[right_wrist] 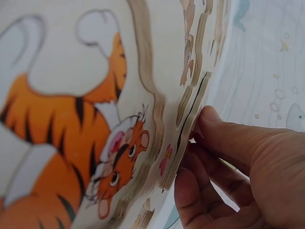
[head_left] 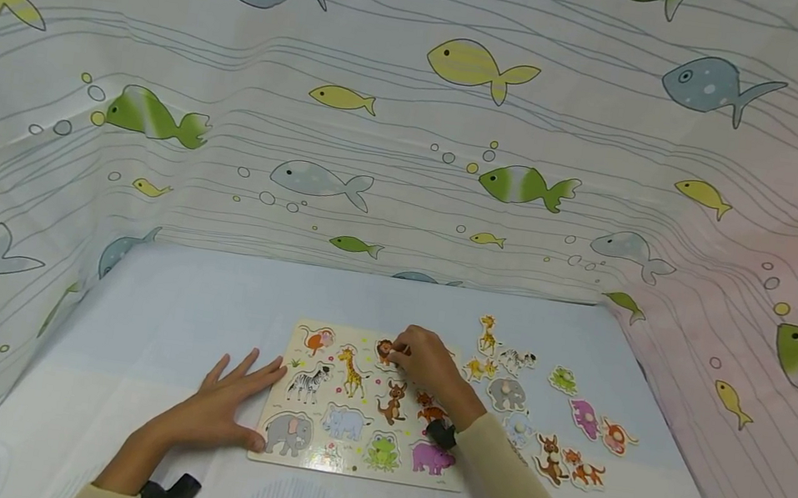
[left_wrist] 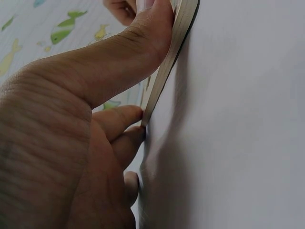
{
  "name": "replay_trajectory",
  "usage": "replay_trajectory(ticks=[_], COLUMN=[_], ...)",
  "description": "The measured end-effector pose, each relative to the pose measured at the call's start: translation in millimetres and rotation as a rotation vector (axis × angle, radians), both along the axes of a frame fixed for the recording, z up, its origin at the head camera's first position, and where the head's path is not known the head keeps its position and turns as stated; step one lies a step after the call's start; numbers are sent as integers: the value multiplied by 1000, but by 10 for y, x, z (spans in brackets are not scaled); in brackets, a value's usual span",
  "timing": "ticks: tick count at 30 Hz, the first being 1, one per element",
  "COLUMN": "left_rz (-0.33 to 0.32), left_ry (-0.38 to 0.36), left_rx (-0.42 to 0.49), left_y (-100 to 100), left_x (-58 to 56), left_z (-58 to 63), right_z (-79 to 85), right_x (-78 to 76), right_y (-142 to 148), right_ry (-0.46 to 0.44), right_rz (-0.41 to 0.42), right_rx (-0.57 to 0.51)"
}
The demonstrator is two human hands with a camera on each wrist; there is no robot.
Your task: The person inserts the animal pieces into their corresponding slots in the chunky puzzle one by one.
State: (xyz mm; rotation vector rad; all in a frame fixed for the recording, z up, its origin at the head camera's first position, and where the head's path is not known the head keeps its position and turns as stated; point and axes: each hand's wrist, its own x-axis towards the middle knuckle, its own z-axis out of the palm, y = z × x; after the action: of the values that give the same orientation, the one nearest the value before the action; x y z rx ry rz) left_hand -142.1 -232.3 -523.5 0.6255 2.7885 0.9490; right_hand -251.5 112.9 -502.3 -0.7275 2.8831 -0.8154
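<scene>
A person's right hand [head_left: 422,357] pinches a lion piece [head_left: 384,352] between thumb and fingers near the far edge of an animal puzzle board [head_left: 403,474]; whether the piece sits fully in its recess cannot be told. The left hand [head_left: 220,402], fingers spread and gripping nothing, touches the board's left edge. Loose cutouts lie right of the board: a giraffe [head_left: 487,335] and zebra [head_left: 516,360] beside its far corner, a frog [head_left: 563,379] and purple hippo [head_left: 584,419] farther off.
</scene>
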Motion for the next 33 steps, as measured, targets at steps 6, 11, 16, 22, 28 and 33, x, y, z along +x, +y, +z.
replay_trajectory(ticks=[6,11,16,22,28,33], left_rz=[-1,-1,-1,-6,-6,-4], left_ry=[-6,8,17,11,7,13], left_rx=[-6,-6,-9,-15,-15,-22], left_y=[0,5,8,6,8,8], left_x=[0,12,22,23,22,26], left_z=[6,20,30,44,52,46], right_z=[15,23,21,15,15,0], right_x=[2,7,6,-3,-10,-15], right_y=[-8,-4,-3,-11,-20,-18], right_ry=[2,15,22,2,-7,-19], right_rz=[-6,1,15,10,4,4], right_rx=[9,-4,-8,3,8,7])
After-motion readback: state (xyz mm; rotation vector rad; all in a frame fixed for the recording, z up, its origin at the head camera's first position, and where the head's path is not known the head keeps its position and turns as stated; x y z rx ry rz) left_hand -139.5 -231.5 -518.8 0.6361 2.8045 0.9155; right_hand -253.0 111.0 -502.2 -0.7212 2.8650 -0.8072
